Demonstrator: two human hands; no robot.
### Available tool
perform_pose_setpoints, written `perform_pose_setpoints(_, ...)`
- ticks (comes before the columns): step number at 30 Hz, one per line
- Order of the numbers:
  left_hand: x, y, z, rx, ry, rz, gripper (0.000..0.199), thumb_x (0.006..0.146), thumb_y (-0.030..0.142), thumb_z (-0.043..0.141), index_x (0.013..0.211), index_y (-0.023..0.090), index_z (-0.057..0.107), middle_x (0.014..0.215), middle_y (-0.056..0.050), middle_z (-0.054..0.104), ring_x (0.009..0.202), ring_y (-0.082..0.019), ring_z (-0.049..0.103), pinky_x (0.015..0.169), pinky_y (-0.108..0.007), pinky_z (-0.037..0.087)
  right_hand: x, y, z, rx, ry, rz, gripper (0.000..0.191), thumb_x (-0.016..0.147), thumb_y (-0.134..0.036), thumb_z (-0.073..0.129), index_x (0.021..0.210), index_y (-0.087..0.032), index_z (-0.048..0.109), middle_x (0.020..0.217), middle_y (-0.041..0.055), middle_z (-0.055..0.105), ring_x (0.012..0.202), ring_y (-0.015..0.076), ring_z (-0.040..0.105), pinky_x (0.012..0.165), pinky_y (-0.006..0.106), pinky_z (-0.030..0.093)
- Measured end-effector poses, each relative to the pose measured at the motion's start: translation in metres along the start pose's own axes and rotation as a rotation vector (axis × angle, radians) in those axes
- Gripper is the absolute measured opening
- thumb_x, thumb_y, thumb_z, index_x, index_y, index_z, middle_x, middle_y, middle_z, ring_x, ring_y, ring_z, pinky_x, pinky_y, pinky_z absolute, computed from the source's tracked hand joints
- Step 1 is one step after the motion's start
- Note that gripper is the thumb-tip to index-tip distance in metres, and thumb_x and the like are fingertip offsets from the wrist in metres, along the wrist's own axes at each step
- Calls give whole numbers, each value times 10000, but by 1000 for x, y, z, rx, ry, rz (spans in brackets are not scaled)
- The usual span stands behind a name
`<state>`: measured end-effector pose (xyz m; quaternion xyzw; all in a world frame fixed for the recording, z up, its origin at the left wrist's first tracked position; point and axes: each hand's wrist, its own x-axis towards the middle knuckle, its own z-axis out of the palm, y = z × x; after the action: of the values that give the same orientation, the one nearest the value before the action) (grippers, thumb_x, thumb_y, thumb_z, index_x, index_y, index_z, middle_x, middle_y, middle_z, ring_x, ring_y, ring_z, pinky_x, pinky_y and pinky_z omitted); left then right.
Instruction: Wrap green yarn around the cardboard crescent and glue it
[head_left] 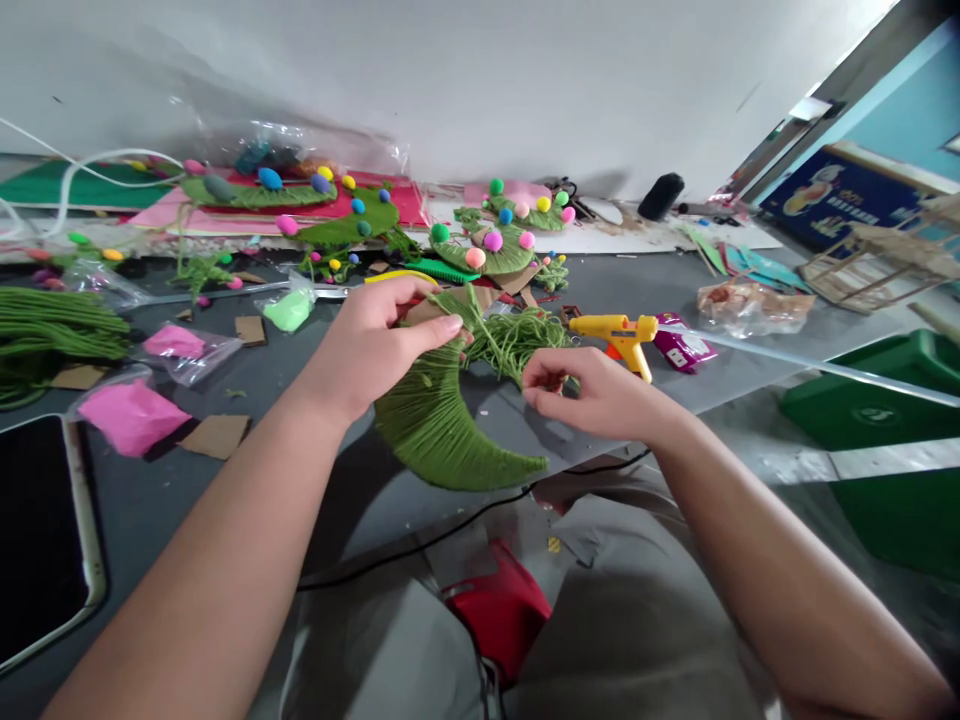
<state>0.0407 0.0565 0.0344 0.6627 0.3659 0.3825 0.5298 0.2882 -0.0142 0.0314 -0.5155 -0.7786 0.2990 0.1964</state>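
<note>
A crescent wrapped in green yarn (pixel 439 430) hangs over the table's near edge, its lower tip pointing right. My left hand (pixel 382 340) grips its upper end, thumb in front, where bare brown cardboard shows. Strands of loose green yarn (pixel 506 340) run from that end into a tangled heap on the table behind. My right hand (pixel 581 390) is closed in a pinch at the right side of the heap, with yarn at its fingertips. Just beyond it lies a yellow hot glue gun (pixel 619 335).
Green shapes with coloured pom-poms (pixel 495 250) lie along the back by the wall. Bags of pink clay (pixel 131 415), cardboard scraps (pixel 216 437) and a tablet (pixel 45 535) are on the left. A black cable (pixel 450 530) hangs below the table edge; a green bin (pixel 885 390) stands right.
</note>
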Motion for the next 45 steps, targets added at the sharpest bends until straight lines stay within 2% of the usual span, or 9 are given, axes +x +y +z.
perform_pose_setpoints(4, -1, 0, 2, 44, -54, -32, 271, 828, 370, 706, 1020, 178, 694, 925, -56, 714, 807, -192, 633, 731, -319, 477, 2, 2, 5, 148, 168, -23, 443, 855, -205, 644, 1294, -213, 581, 1314, 85, 639, 1171, 220, 613, 1009, 396, 484)
perform_pose_setpoints(6, -2, 2, 3, 36, -88, -34, 265, 833, 356, 694, 1027, 175, 686, 943, -54, 715, 811, -187, 627, 745, -317, 472, 7, -2, 11, 326, 175, -2, 499, 867, -269, 677, 1346, -215, 548, 1385, 99, 604, 1241, 232, 592, 1046, 420, 483)
perform_pose_setpoints(11, -2, 4, 7, 43, -130, -5, 245, 822, 312, 683, 1019, 167, 677, 962, -50, 703, 828, -183, 609, 739, -293, 453, 20, -20, 27, 589, 195, 53, 266, 890, -371, 676, 1067, -173, 662, 1024, 56, 718, 910, 160, 670, 845, 319, 552)
perform_pose_setpoints(15, 0, 0, 6, 21, -126, -30, 252, 819, 313, 691, 1025, 170, 665, 915, -37, 683, 780, -167, 589, 701, -283, 438, 24, -23, 31, 502, 321, 89, 231, 902, -384, 657, 874, -155, 661, 672, -28, 559, 564, 76, 464, 530, 223, 390)
perform_pose_setpoints(19, 0, -6, 6, 37, -132, -89, 257, 813, 337, 714, 1011, 182, 662, 824, -22, 649, 705, -154, 564, 631, -274, 413, 19, -21, 28, 287, 414, 54, 240, 918, -376, 639, 823, -156, 659, 674, -16, 552, 584, 85, 433, 516, 234, 325)
perform_pose_setpoints(23, 1, -8, 8, -7, -190, -164, 270, 793, 326, 743, 1005, 198, 635, 802, -14, 658, 700, -156, 591, 611, -267, 435, 13, -26, 23, 60, 457, -49, 205, 946, -350, 602, 912, -171, 696, 739, 9, 636, 634, 111, 496, 579, 256, 377)
perform_pose_setpoints(28, 0, -5, 13, -80, -268, -207, 276, 765, 307, 780, 934, 193, 594, 784, -14, 701, 699, -165, 651, 625, -277, 496, 16, -32, 17, -11, 518, -142, 161, 943, -302, 606, 925, -179, 709, 846, 29, 691, 705, 128, 556, 645, 273, 421)
perform_pose_setpoints(40, -4, 0, 14, -84, -510, -196, 233, 834, 297, 735, 955, 190, 566, 860, -28, 734, 787, -181, 696, 692, -291, 560, 32, -12, 11, 150, 549, -22, 225, 904, -364, 635, 849, -156, 703, 706, 6, 623, 602, 98, 465, 545, 252, 363)
perform_pose_setpoints(45, -6, 4, 10, -85, -496, -153, 227, 861, 307, 712, 1014, 203, 582, 870, -17, 737, 763, -154, 678, 663, -254, 541, 29, 3, 6, 104, 424, 96, 155, 849, -256, 616, 746, -151, 662, 664, -5, 594, 602, 96, 466, 558, 251, 367)
